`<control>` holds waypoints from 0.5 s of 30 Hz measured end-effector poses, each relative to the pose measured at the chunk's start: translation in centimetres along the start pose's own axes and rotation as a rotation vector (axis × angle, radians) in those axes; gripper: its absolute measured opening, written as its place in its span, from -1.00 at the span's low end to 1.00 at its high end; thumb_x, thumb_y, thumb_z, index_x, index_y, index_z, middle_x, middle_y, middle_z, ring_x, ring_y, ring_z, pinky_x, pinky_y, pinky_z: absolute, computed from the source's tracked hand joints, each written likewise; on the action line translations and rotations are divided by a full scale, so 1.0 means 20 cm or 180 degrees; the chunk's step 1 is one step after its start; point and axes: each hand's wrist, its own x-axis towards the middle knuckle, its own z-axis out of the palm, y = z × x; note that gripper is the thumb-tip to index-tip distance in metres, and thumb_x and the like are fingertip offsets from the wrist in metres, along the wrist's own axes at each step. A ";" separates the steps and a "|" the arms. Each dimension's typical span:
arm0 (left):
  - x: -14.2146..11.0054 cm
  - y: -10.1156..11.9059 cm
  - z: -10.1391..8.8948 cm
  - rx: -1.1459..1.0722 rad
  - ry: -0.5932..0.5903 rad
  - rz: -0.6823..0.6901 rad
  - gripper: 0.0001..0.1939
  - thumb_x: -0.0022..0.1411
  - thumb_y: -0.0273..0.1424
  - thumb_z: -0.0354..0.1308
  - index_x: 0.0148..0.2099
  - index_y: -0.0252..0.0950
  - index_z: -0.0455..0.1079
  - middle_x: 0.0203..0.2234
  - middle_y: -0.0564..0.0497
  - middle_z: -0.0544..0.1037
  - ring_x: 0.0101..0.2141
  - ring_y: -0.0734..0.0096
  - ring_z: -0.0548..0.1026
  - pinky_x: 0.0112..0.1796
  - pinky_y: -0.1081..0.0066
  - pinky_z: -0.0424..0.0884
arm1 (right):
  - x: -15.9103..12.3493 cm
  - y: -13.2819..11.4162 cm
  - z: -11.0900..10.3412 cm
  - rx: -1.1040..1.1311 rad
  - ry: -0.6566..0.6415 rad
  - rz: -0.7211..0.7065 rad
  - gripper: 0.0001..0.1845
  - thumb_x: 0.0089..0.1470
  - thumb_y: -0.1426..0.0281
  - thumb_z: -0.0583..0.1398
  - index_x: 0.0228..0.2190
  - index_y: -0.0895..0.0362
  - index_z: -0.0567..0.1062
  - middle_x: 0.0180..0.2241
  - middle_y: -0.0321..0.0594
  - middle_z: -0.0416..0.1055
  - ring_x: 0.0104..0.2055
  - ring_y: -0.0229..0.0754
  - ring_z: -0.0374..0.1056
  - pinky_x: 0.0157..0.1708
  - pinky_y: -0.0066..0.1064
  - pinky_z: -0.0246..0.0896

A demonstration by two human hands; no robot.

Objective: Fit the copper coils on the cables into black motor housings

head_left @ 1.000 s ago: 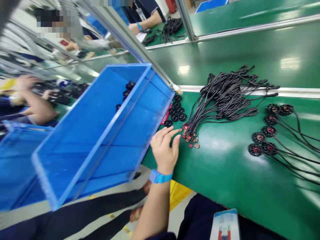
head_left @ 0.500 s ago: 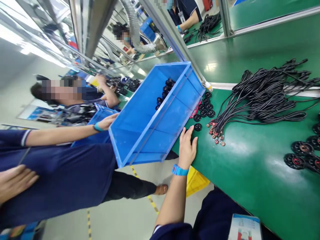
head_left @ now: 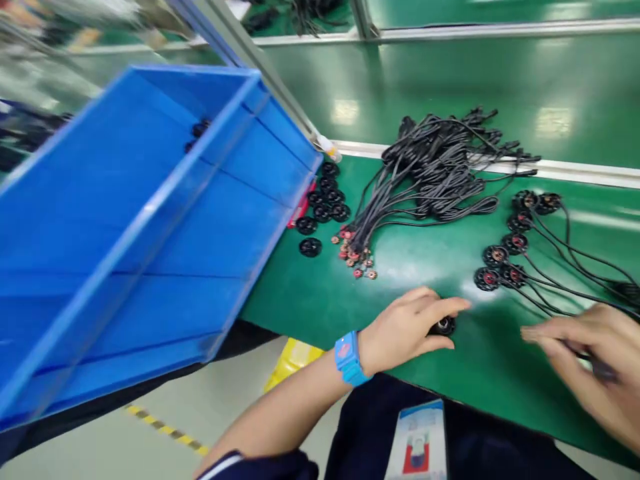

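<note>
Black disc at the left hand was the thing being handled, lying low over the green table, near the person's edge of it. Largest of the things around was the blue crate, well off to the left, with a few dark pieces inside and its side wall rising beside the table. Past the disc, farther from the person and somewhat left, sprawled a heap of black cables, reaching over the pale rail. The left hand was the nearer one: it came in from the left and grasped the disc between thumb and fingers, their tips reaching past it to the right, so the gap between them faced the right hand. That hand was well apart, on the right, its fingers closed on a slender dark thing too blurred to name; its tips pointed left, roughly toward the disc. The disc was round, so no long axis showed, and the fingers hid much of its rim. Between the hands but farther away sat a cluster of cabled discs, their leads trailing right, toward and behind the right hand. A smaller group of loose discs lay between crate and cables, with one single disc just apart on the near side. Smallest were the red and copper-coloured cable ends, beyond the left hand and outside its grasp.
</note>
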 end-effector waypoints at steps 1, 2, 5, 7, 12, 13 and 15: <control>0.07 0.00 0.01 -0.0141 -0.0211 0.0165 -0.30 0.28 -0.29 0.43 0.37 -0.18 0.25 -0.09 -0.04 0.67 -0.10 0.26 0.59 -0.02 0.29 0.57 | 0.02 -0.01 0.02 -0.0108 -0.0051 -0.0138 -0.90 0.32 0.45 0.26 -0.13 0.08 0.56 -0.35 -0.28 0.53 -0.41 -0.31 0.36 -0.35 -0.37 0.28; 0.14 0.00 0.01 -0.0250 -0.0363 0.0278 -0.27 0.25 -0.33 0.46 0.37 -0.19 0.24 -0.07 -0.05 0.66 -0.09 0.25 0.58 -0.02 0.30 0.57 | 0.03 -0.01 0.04 -0.0223 -0.0100 -0.0265 -0.91 0.31 0.47 0.27 -0.14 0.12 0.55 -0.38 -0.29 0.51 -0.41 -0.30 0.34 -0.34 -0.34 0.25; 0.28 -0.01 0.01 -0.0481 -0.0722 0.0478 -0.15 0.16 -0.47 0.52 0.39 -0.19 0.20 -0.05 -0.04 0.64 -0.03 0.22 0.58 0.02 0.30 0.54 | 0.03 0.00 0.10 -0.0445 -0.0314 -0.0561 -0.88 0.28 0.51 0.28 -0.13 0.17 0.53 -0.40 -0.28 0.46 -0.39 -0.24 0.28 -0.32 -0.28 0.16; 0.33 -0.01 0.02 -0.0547 -0.0866 0.0560 -0.07 0.12 -0.52 0.53 0.42 -0.19 0.16 -0.05 -0.03 0.64 -0.01 0.22 0.58 0.02 0.31 0.52 | 0.02 0.01 0.13 -0.0507 -0.0479 -0.0618 -0.87 0.30 0.52 0.25 -0.11 0.18 0.52 -0.41 -0.27 0.43 -0.38 -0.21 0.26 -0.31 -0.26 0.11; 0.35 -0.01 0.08 -0.0230 -0.0754 0.0517 -0.14 0.18 -0.26 0.52 0.40 -0.22 0.20 -0.16 -0.04 0.64 -0.12 0.16 0.58 -0.04 0.23 0.51 | -0.01 0.02 0.14 -0.0524 -0.0689 -0.0593 -0.88 0.33 0.52 0.19 -0.12 0.18 0.52 -0.39 -0.25 0.38 -0.35 -0.19 0.23 -0.29 -0.25 0.07; 0.35 -0.01 0.09 -0.0194 -0.0674 0.0501 -0.19 0.21 -0.18 0.48 0.38 -0.25 0.23 -0.17 -0.05 0.63 -0.13 0.14 0.58 -0.04 0.21 0.50 | -0.01 0.02 0.14 -0.0501 -0.0717 -0.0593 -0.88 0.34 0.52 0.19 -0.12 0.18 0.53 -0.40 -0.25 0.37 -0.35 -0.19 0.22 -0.30 -0.26 0.06; 0.35 -0.02 0.07 -0.0251 -0.0648 0.0542 -0.24 0.23 -0.10 0.44 0.33 -0.31 0.28 -0.15 -0.10 0.62 -0.12 0.13 0.58 -0.03 0.19 0.49 | -0.01 0.02 0.14 -0.0479 -0.0740 -0.0602 -0.88 0.33 0.51 0.21 -0.12 0.19 0.53 -0.41 -0.27 0.35 -0.36 -0.20 0.20 -0.30 -0.26 0.05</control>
